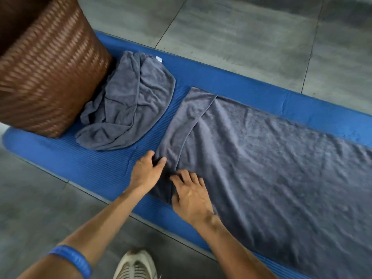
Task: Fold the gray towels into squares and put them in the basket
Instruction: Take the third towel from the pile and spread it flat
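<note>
Floor (251, 41) of grey tiles is filling the room behind and in front, with a long blue mat (60, 158) lying across it and carrying everything. The spread towel (271, 168) is lying flat along the mat, its long axis running with the mat's length toward the right edge of view, and its left end is sitting near the mat's middle with one layer already turned over on itself there. The woven brown basket (46, 77) is standing on the mat's far left corner. The crumpled towel (128, 105) is lying heaped just beside the basket, touching its base, and apart from the spread one.

Both hands are working at the near left corner of the spread towel, so the cloth is stretching away from them to the right and forward. The left hand (147, 172) is sitting at the corner itself, thumb and fingers curling onto the hem as if pinching it, though the grip is partly hidden. The right hand (191, 196) is resting flat on the cloth just beside it, fingers relaxed and spread, pressing the fabric down. The left hand is nearer the end edge, so it would probably be the one leading any fold along the long axis. A blue wristband (74, 258) is circling the left forearm, and a pale shoe (136, 264) is standing on the tiles below.
</note>
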